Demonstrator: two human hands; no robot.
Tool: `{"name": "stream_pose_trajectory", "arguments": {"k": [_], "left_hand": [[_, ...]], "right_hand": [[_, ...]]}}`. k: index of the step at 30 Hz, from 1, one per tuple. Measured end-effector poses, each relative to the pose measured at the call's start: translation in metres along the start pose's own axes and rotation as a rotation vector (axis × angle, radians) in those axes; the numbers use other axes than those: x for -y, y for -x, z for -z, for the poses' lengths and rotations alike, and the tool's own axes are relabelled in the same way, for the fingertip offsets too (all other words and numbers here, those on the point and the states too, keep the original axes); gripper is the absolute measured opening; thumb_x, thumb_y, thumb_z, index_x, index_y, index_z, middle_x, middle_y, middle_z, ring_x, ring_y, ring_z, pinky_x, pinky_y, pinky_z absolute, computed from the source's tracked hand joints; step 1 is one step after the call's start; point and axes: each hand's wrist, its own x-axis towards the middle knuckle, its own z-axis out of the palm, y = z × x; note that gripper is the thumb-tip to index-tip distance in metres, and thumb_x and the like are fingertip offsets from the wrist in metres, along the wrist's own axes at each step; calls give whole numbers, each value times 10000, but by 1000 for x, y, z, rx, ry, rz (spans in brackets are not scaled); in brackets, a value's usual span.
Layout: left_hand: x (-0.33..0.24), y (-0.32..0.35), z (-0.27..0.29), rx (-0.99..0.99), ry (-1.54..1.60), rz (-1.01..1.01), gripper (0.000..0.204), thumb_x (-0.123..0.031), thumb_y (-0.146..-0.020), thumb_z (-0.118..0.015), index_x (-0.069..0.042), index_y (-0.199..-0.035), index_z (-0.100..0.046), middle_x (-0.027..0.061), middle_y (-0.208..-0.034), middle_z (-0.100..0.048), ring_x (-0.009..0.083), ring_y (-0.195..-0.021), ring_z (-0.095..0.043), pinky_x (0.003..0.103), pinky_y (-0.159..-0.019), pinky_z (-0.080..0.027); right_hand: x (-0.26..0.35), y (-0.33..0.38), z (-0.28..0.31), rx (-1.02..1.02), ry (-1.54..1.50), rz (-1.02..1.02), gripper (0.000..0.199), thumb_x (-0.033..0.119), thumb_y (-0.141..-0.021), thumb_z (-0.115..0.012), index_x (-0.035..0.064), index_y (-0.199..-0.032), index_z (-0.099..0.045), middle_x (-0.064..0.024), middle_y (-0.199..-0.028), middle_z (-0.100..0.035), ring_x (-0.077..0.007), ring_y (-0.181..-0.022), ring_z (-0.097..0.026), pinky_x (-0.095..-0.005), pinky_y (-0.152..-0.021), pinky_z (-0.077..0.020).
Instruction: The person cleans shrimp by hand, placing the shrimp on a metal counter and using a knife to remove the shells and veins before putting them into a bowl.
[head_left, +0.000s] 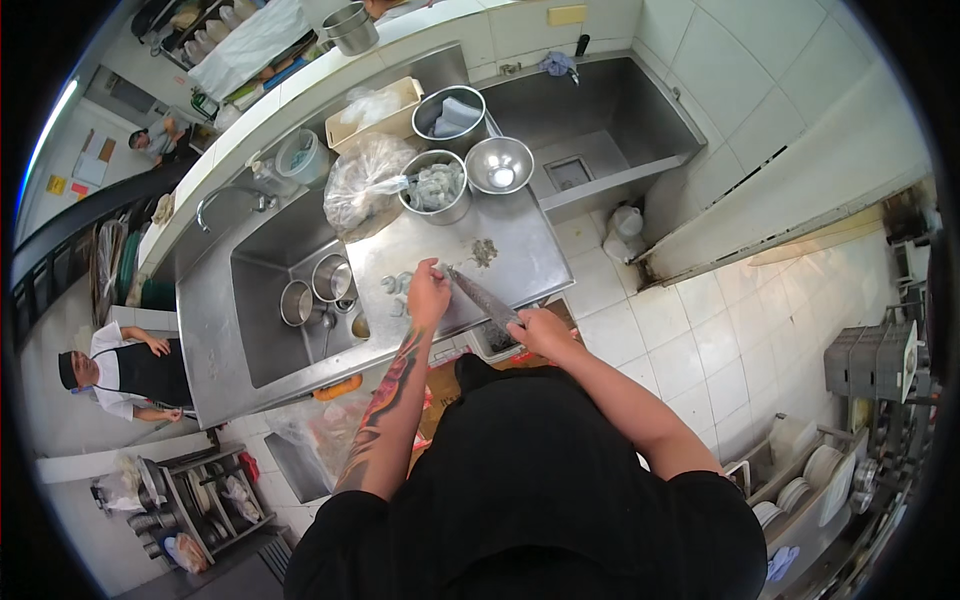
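Observation:
My right hand (545, 332) is closed round the handle of a broad-bladed knife (484, 298), its blade pointing up and left over the steel counter. At the tip my left hand (429, 292) pinches a small greyish piece that looks like a peeled shrimp (445, 269). Several similar grey shrimp (396, 284) lie on the counter left of that hand. Farther right sits a small heap of brownish scraps (484, 252). Beyond my hands stands a steel pot (436, 212) full of grey shrimp, beside a shiny steel bowl (500, 166).
Behind these are a clear plastic bag (365, 190), another steel pot (480, 101) and a beige tub (345, 133). A sink (255, 345) with pots lies left; a deeper sink (640, 110) lies far right. A person in a black apron (130, 370) stands at the left.

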Motion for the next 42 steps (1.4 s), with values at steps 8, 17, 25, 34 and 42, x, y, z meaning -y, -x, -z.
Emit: {"name": "stream_pose_trajectory", "arguments": {"k": [8, 17, 25, 34, 42], "left_hand": [[-12, 5, 12, 77, -48, -30, 517, 2, -809, -708, -102, -1305, -604, 40, -959, -685, 205, -809, -679, 351, -722, -538], [-24, 13, 4, -52, -223, -297, 533, -103, -794, -755, -80, -1304, -599, 82, -1021, -691, 314, -991, -649, 452, -882, -518], [-46, 4, -20, 8, -352, -315, 426, -132, -793, -709, -75, -1203, -609, 109, -1061, -667, 342, -1045, -613, 489, -894, -477], [-17, 25, 2, 55, -272, -312, 358, -98, -776, -671, -88, -1128, -608, 93, -949, -674, 337, -937, -633, 491, -866, -479], [-28, 35, 7, -64, -278, -412, 388, -91, -769, -680, -74, -1147, -596, 98, -927, -665, 345, -959, -632, 469, -835, -500]], "right_hand": [[-9, -5, -4, -118, -19, 74, 395, 387, -964, -637, -4, -937, -682, -242, -946, -705, -445, -962, -668, -547, -834, -526], [-7, -2, 19, -93, -58, -22, 409, 402, -965, -628, 0, -914, -683, -252, -881, -694, -461, -895, -661, -543, -801, -514], [-30, 6, -1, -139, -251, -154, 424, 427, -956, -633, 10, -886, -671, -247, -856, -686, -462, -860, -652, -550, -776, -505], [-9, 8, 9, -56, -50, 8, 410, 379, -988, -622, -16, -880, -631, -224, -741, -664, -407, -646, -668, -507, -643, -526], [-15, 0, 9, -49, 45, -9, 413, 412, -960, -637, 4, -921, -692, -235, -939, -712, -436, -950, -676, -525, -850, -529]]}}
